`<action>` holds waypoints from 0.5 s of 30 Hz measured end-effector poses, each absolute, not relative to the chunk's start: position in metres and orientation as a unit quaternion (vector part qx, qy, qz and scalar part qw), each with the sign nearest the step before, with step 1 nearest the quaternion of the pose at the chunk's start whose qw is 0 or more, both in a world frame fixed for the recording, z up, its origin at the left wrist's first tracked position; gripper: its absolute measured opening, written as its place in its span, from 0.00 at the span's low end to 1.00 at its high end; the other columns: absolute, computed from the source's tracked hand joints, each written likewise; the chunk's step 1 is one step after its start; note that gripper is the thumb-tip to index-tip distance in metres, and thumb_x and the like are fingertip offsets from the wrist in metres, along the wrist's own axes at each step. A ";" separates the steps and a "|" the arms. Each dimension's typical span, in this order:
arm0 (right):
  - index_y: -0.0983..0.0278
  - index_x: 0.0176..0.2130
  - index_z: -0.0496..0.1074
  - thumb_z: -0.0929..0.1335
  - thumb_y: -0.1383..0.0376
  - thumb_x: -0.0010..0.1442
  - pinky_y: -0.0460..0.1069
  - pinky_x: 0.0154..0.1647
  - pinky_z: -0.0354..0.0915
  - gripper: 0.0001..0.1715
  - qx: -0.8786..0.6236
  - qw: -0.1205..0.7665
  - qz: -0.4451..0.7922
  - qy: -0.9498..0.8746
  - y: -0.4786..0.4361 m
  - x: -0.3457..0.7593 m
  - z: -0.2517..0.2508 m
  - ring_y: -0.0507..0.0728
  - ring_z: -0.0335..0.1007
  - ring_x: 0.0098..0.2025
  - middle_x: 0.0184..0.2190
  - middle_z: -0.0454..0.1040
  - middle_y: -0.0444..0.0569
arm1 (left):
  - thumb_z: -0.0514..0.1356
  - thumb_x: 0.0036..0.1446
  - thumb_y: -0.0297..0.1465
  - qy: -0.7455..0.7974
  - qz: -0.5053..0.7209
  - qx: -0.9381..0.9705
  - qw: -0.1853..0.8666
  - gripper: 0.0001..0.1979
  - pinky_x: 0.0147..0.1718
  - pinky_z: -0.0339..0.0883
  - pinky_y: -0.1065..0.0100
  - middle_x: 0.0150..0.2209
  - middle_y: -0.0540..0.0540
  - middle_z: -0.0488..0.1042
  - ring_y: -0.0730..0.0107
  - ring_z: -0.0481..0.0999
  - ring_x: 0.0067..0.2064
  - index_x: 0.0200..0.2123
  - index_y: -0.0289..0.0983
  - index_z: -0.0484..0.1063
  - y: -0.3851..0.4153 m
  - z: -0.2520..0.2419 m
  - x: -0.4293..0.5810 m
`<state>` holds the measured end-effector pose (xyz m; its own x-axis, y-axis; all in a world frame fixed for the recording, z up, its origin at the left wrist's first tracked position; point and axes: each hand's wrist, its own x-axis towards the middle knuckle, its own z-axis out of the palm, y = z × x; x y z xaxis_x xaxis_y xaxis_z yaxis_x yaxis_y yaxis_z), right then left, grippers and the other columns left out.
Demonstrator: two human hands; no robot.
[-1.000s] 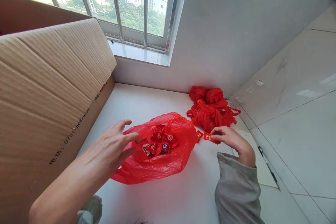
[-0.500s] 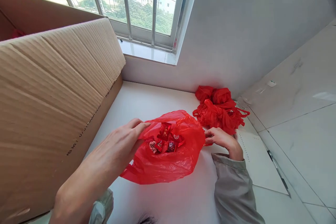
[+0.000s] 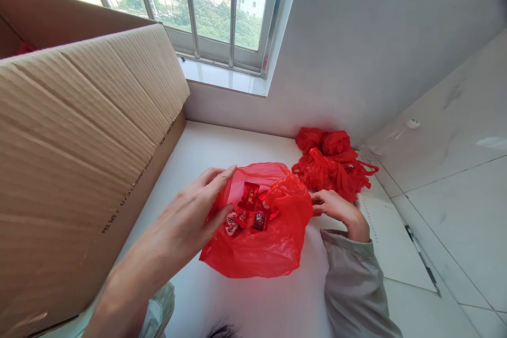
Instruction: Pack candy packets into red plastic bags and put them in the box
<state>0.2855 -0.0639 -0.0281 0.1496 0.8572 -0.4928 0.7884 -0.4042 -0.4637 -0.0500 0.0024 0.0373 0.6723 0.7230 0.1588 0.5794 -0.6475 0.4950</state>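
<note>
A thin red plastic bag (image 3: 269,253) lies spread with its mouth facing up on the white tabletop. Several wrapped candies (image 3: 249,195) in red, pink and dark wrappers sit together inside it. My left hand (image 3: 198,203) is at the bag's left rim, thumb and fingers apart, touching the plastic. On the opposite side, my right hand (image 3: 332,208) has its fingers closed on the bag's right edge; its fingertips are partly hidden by the plastic.
A large open cardboard box (image 3: 91,132) stands on the left. Crumpled red plastic bags (image 3: 332,169) are piled at the back right against the wall. Beside my right arm lie a white sheet (image 3: 396,243) and a dark pen (image 3: 420,256). A barred window (image 3: 214,10) is behind.
My left hand has moved right and slightly up, its thumb spreading from the fingers. The bag's left side has drawn in toward the right. My right hand stays nearly in place.
</note>
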 end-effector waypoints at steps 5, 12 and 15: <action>0.62 0.28 0.77 0.67 0.67 0.50 0.46 0.39 0.64 0.07 -0.750 0.051 0.367 -0.548 -0.066 0.283 -0.023 0.56 0.72 0.38 0.31 0.78 0.46 | 0.51 0.68 0.35 0.364 0.177 0.891 0.207 0.24 0.47 0.63 0.72 0.59 0.50 0.65 0.69 0.71 0.52 0.66 0.46 0.53 0.001 0.039 -0.049; 0.62 0.28 0.75 0.68 0.69 0.51 0.45 0.36 0.62 0.05 -0.785 0.069 0.336 -0.516 -0.071 0.288 -0.017 0.55 0.72 0.38 0.33 0.77 0.46 | 0.47 0.68 0.43 0.369 0.166 0.890 0.209 0.17 0.43 0.67 0.68 0.56 0.54 0.69 0.64 0.76 0.48 0.56 0.58 0.68 0.016 0.033 -0.060; 0.63 0.30 0.76 0.67 0.70 0.51 0.46 0.35 0.62 0.07 -0.807 0.073 0.325 -0.487 -0.077 0.294 -0.013 0.54 0.72 0.35 0.32 0.77 0.47 | 0.47 0.66 0.47 0.390 0.141 0.886 0.206 0.17 0.41 0.68 0.66 0.56 0.54 0.69 0.62 0.77 0.46 0.51 0.60 0.72 0.023 0.030 -0.065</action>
<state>0.2937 -0.0774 -0.0133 0.3141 0.8339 -0.4539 0.7382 -0.5151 -0.4355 -0.0647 0.0226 0.0300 0.6565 0.7490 0.0895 0.6328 -0.6114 0.4752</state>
